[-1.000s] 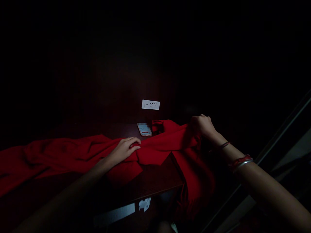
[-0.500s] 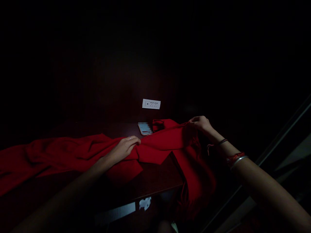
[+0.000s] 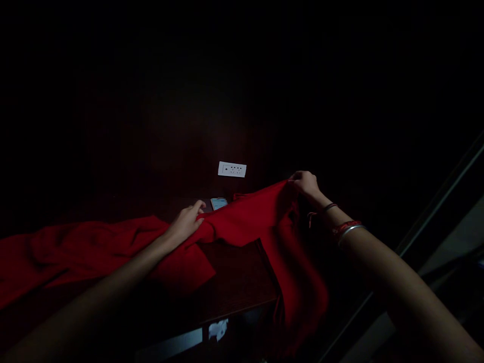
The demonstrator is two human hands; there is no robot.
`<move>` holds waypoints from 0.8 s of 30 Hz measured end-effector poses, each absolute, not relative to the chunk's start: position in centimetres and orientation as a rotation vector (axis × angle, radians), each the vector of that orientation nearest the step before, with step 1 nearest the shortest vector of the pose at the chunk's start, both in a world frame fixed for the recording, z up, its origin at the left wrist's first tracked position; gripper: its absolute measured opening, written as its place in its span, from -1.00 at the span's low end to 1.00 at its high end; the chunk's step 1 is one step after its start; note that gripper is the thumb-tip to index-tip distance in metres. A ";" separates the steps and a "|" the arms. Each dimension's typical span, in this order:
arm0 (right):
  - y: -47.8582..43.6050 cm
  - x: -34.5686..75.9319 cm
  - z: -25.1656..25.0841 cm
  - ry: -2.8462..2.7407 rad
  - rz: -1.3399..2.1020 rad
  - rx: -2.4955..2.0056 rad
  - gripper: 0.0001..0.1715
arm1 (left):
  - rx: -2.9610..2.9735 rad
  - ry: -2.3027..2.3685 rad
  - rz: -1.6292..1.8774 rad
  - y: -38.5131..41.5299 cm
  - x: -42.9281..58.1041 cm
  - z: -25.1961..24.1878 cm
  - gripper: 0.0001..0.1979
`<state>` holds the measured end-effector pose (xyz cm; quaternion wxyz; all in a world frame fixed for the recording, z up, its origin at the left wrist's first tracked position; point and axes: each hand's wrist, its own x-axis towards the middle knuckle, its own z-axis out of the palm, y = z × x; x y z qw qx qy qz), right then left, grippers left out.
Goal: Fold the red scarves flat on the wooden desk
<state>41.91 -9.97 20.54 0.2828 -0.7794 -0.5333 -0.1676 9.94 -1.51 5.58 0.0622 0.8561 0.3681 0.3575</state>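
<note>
In the head view, the left hand (image 3: 186, 223) lies over the red cloth (image 3: 253, 214), back uppermost. Its index finger (image 3: 198, 204) is bent and raised, and its thumb (image 3: 199, 220) is lower, against the cloth, so a small gap shows between the two tips. The other fingers are mostly hidden behind the hand, and whether they grip any fabric cannot be told.

The right hand (image 3: 305, 183) is closed in a pinch on the upper edge of the cloth, the fingertips drawn together with fabric between them and the knuckles bent. That edge is lifted, and the cloth slopes down from it towards the left hand. A dark cord (image 3: 328, 207) circles the right wrist; farther up the forearm are a red band (image 3: 346, 225) and a silver bangle (image 3: 351, 229).

The cloth lies rumpled across the dark wooden table (image 3: 238, 282), running out past the left forearm, while another length hangs over the table's right end. Behind the cloth, between the hands, a phone (image 3: 218, 203) rests on the table with its lower part covered. A white socket plate (image 3: 232, 169) is on the wall above it. Below the tabletop, a pale crumpled item (image 3: 218, 329) is too dim to identify.
</note>
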 end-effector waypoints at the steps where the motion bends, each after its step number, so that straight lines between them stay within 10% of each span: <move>1: -10.0 42.0 21.4 -1.380 -0.467 -2.052 -0.79 | 2.613 1.138 1.044 -1.2 9.8 6.0 -0.72; 24: -13.3 42.0 27.5 -1.111 -0.740 -1.927 -0.78 | 3.018 0.858 0.866 -6.5 10.5 4.4 -0.70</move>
